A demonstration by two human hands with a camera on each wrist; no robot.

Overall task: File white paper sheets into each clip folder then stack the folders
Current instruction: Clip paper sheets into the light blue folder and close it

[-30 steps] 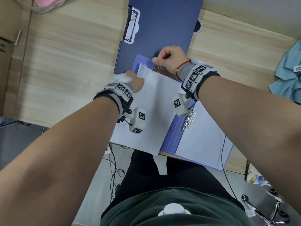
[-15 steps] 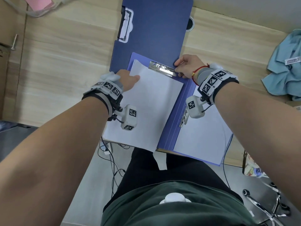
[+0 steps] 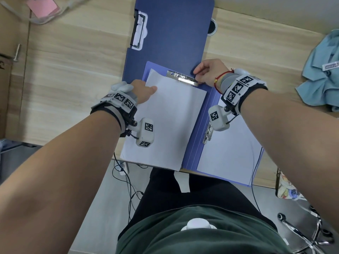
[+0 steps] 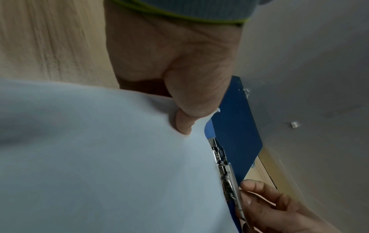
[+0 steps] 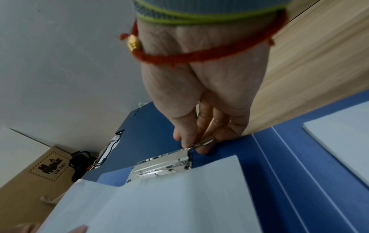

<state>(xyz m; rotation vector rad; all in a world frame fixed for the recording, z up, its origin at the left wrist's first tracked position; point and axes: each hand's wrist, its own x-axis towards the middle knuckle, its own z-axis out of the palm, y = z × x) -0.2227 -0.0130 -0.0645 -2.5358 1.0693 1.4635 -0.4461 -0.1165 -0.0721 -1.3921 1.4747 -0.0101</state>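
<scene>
Right wrist view: the right hand (image 5: 201, 126) pinches the silver metal clip's lever (image 5: 203, 141); the left hand (image 3: 143, 90) pinches white paper sheets (image 3: 170, 121), which could skew beneath the thumb if released unevenly.

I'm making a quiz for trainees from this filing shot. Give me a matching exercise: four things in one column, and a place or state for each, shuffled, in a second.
Things:
1. left hand
2. right hand
3. dark folder
4. cloth

Places or states:
A. closed, at the far side of the desk
B. pinches the end of the metal clip
C. crumpled, light blue, at the desk's right
D. thumb on the paper, near its far left corner

Pairs: 1-D, 2-B, 3-A, 4-C
</scene>
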